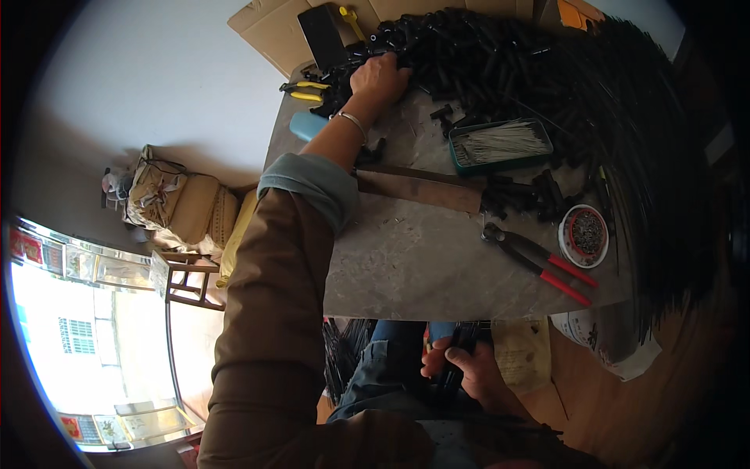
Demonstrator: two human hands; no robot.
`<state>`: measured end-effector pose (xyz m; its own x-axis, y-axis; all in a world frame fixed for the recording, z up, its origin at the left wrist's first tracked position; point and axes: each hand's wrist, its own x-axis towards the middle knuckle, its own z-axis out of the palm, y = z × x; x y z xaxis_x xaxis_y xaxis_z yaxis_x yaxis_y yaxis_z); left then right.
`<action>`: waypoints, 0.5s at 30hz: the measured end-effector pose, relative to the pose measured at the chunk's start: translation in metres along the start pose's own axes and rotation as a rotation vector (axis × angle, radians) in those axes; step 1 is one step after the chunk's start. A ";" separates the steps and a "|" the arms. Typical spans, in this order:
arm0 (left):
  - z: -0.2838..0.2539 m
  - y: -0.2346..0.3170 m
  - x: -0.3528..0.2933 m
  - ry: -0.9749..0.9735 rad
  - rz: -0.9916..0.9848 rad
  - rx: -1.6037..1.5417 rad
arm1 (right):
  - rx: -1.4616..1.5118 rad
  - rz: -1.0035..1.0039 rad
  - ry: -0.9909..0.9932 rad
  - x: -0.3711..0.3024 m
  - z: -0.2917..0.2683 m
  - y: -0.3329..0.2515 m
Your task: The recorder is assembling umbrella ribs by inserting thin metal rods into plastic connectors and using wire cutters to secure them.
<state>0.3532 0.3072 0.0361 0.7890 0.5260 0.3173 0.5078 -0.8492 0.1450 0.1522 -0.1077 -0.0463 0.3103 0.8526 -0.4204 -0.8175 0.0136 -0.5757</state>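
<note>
My left hand is stretched far across the table to the edge of a heap of black plastic T-shaped fittings. Its fingers curl down among the pieces, and what they pinch is hidden. Low over my lap, my right hand is closed around dark rod-like pieces, thumb on top; their exact kind is too dark to tell. Near my left hand are yellow-handled pliers, a black phone-like slab and a light blue object, partly covered by my wrist.
On the grey table lie red-handled pincers, a white bowl of small metal pieces, a green tray of pale thin strips and a brown flat strip. Long black bristles hang over the right edge. Cardboard stands behind.
</note>
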 end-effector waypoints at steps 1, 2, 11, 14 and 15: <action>-0.002 0.003 -0.002 -0.015 0.012 -0.018 | 0.003 -0.005 -0.007 -0.001 -0.001 0.000; -0.002 0.004 -0.002 -0.011 0.016 -0.013 | -0.009 -0.007 -0.004 -0.003 -0.002 0.000; 0.001 0.001 -0.003 -0.004 -0.120 -0.071 | -0.024 -0.048 -0.008 -0.003 -0.004 0.003; -0.002 -0.004 0.002 -0.033 -0.117 -0.069 | -0.029 -0.057 -0.012 -0.003 -0.004 0.009; -0.005 -0.004 0.001 -0.035 -0.115 -0.108 | -0.025 -0.083 -0.013 -0.002 -0.004 0.009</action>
<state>0.3504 0.3106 0.0410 0.7404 0.6199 0.2599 0.5569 -0.7823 0.2791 0.1460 -0.1117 -0.0538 0.3701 0.8556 -0.3619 -0.7770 0.0716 -0.6255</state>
